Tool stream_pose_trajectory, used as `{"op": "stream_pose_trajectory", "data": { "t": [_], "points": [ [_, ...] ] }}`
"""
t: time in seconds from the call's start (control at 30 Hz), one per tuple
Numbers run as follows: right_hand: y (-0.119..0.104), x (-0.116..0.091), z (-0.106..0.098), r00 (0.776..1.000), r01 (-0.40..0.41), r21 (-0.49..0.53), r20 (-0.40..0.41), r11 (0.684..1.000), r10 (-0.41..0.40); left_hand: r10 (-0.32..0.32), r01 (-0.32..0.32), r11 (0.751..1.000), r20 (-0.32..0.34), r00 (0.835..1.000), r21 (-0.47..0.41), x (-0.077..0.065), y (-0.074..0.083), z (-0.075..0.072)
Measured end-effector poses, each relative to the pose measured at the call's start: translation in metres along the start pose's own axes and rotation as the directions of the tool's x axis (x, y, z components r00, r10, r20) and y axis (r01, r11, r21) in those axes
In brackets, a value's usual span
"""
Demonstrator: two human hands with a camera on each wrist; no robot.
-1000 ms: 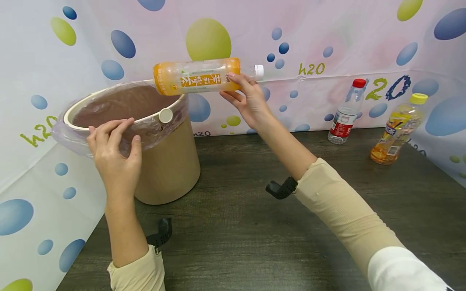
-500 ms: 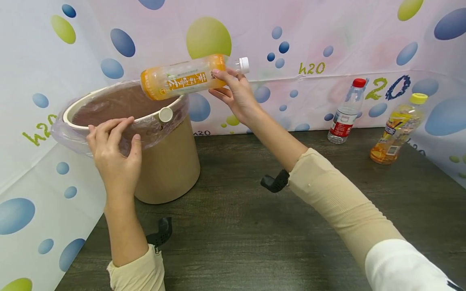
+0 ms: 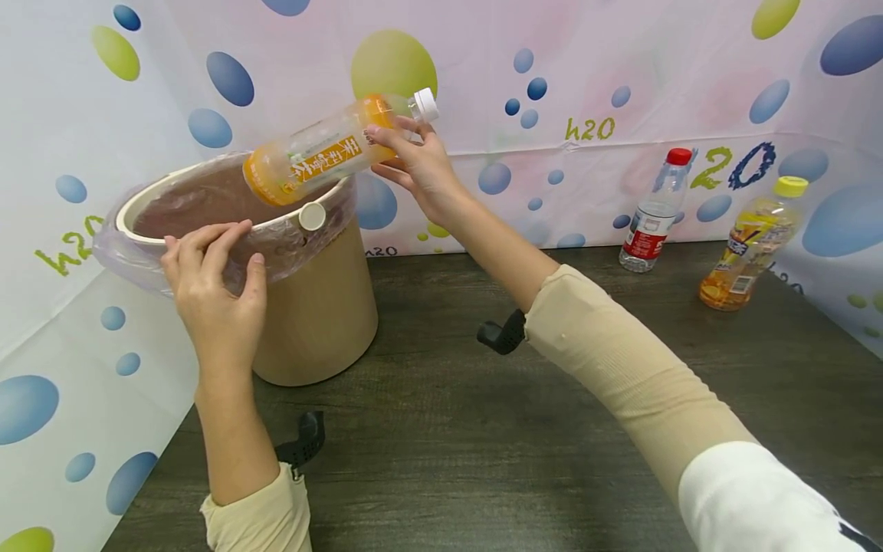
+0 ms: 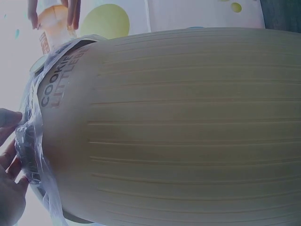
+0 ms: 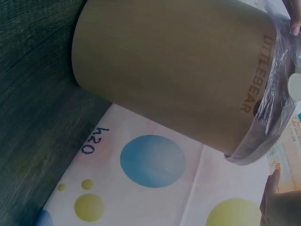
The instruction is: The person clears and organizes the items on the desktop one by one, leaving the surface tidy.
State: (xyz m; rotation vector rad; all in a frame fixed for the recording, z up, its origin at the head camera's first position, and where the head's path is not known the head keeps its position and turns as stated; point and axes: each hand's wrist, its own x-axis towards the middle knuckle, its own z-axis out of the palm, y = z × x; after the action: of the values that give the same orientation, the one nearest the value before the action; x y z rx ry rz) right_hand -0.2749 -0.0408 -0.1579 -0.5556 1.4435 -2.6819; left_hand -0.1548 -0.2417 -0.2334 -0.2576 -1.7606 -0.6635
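Observation:
My right hand [image 3: 431, 172] holds a plastic bottle [image 3: 317, 157] with an orange label and white cap near its neck. The bottle is tilted, cap up to the right, its orange base over the opening of a beige trash can [image 3: 317, 307]. Part of the bottle [image 5: 286, 155] also shows at the edge of the right wrist view. My left hand [image 3: 217, 299] grips the near rim of the can, fingers over the edge and thumb outside. A clear plastic bag [image 3: 290, 249] lines the can and folds over its rim; the can's bottom is hidden.
At the back right stand a clear bottle [image 3: 648, 218] with a red cap and, to its right, a yellow-capped drink bottle [image 3: 752, 245]. The dark wood-look table [image 3: 483, 445] meets a backdrop printed with coloured dots.
My right hand has carried the bottle leftward over the trash can, and the bottle has gone from nearly level to tilted, base down. The left hand has stayed at the rim.

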Motion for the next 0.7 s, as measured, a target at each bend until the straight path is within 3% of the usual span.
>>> {"op": "stream_pose_trajectory", "data": {
  "t": [0.47,0.7],
  "points": [
    [0.009,0.004,0.021,0.999,0.045,-0.221,0.006,0.974,-0.044,-0.004,0.004,1.0,-0.002,1.0,-0.01,-0.001,0.002,0.0],
    [0.014,0.002,0.028,0.998,0.044,-0.334,0.052,0.941,-0.028,-0.001,0.001,1.0,-0.004,1.0,-0.009,0.0,0.002,-0.001]
  ]
}}
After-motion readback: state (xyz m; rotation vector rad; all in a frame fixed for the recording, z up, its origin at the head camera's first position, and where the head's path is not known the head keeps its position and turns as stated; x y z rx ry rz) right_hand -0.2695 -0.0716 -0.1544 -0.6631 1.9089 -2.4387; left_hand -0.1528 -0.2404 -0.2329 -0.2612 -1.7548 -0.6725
